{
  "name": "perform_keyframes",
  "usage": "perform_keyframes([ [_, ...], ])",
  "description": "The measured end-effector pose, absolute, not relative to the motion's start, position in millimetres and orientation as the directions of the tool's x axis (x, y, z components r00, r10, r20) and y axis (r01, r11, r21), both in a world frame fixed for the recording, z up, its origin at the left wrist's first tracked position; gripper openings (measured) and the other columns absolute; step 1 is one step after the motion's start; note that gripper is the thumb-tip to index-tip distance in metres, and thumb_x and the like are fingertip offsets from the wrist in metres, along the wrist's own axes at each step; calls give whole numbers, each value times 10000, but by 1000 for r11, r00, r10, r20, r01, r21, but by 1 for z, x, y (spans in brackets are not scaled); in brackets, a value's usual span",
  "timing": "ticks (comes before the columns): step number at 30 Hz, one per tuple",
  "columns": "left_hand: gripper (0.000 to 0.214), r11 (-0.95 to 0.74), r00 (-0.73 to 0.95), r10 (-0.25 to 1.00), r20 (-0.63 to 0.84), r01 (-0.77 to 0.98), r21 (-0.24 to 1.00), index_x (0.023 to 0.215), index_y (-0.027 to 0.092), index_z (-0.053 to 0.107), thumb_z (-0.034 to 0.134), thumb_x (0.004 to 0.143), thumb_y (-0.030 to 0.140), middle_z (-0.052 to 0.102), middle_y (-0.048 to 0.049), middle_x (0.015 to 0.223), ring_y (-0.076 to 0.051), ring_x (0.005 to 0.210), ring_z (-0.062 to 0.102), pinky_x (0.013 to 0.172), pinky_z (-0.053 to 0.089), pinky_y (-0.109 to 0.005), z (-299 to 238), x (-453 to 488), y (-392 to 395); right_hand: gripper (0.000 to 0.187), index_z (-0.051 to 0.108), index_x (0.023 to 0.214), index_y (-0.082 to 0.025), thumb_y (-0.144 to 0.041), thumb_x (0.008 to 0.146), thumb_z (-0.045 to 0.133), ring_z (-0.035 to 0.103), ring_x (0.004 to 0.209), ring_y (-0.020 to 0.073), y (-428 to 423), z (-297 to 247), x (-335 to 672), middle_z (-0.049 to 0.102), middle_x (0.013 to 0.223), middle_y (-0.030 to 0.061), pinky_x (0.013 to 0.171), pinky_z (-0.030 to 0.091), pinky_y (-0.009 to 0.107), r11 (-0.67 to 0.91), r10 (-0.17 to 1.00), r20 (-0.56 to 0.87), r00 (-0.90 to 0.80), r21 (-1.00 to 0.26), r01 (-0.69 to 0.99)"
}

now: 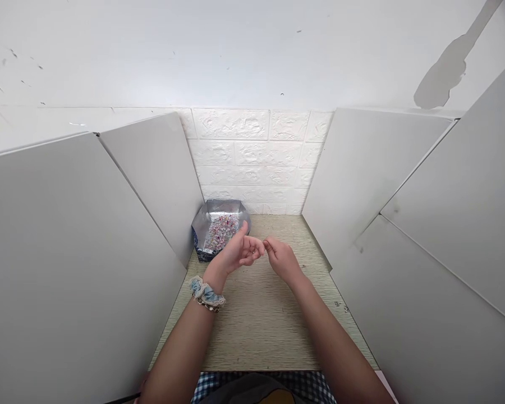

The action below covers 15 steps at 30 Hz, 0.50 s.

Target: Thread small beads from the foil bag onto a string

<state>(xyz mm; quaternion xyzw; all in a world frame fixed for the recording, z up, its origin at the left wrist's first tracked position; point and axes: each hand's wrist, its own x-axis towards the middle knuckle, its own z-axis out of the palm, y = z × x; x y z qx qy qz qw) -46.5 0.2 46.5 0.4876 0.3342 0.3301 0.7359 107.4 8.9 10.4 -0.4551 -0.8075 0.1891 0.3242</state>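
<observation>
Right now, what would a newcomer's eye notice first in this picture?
Probably the left hand, loosely curled, and the right hand, closed, almost meeting near the picture's middle. Behind the left hand, the silver-lined container of small colourful pieces also draws attention. The pale blue scrunchie around the left wrist stands out too.

The left hand (238, 255) and right hand (281, 259) are bare. A gathered pale-blue scrunchie (206, 291) with white lacy edging circles the left wrist (215, 274), a metallic-looking bracelet (210, 307) beside it. The dark top (239, 391) bears a yellowish patch (276, 398); blue-and-white checked cloth (207, 383) shows around it.
</observation>
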Motion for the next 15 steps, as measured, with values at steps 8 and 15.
perform_keyframes([
  [8,706,70,189,976,-104,177,982,1051,119,547,155,772,635,591,-120,990,-59,414,415,459,311,-230,40,-33,2,265,474,727,-181,-280,888,287,462,596,112,10,9,107,535,684,-2,529,253,213,551,834,321,-448,-456,699],
  [15,640,48,102,988,-118,524,850,487,121,531,257,753,635,428,-12,377,-85,334,388,447,317,-227,33,-32,3,273,488,676,-167,-284,883,353,448,596,106,19,2,111,521,666,0,597,276,224,566,804,395,-445,-276,777],
])
